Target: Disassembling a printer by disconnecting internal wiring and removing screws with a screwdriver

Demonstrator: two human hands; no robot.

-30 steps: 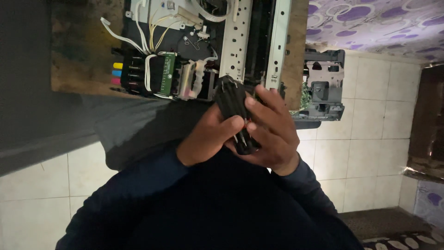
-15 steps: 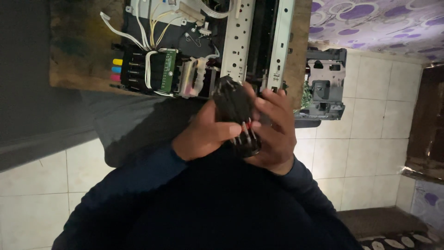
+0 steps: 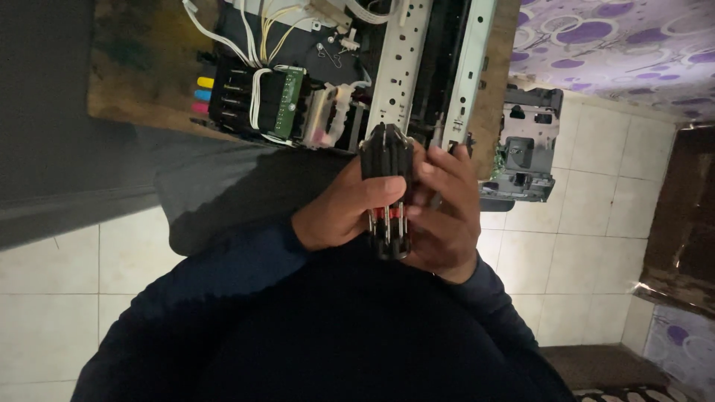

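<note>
Both my hands hold a black multi-bit screwdriver handle [image 3: 386, 167] with several metal bits clipped around its lower part and a red band. My left hand [image 3: 339, 212] wraps it from the left, thumb across the front. My right hand [image 3: 445, 212] cups it from the right, fingers resting on its side. The tool is upright in front of my dark-sleeved chest, just below the edge of an opened printer [image 3: 350, 82] with exposed wires, a green circuit board and ink cartridges.
The printer lies on a wooden board [image 3: 141, 74]. A grey plastic printer part [image 3: 525, 145] sits on the white tiled floor [image 3: 588, 208] to the right. A purple patterned cloth [image 3: 611, 45] is at top right, a dark wooden piece [image 3: 685, 223] at far right.
The screwdriver handle has turned from tilted to upright in my hands, and my fingers have shifted their hold on it. The printer has not moved.
</note>
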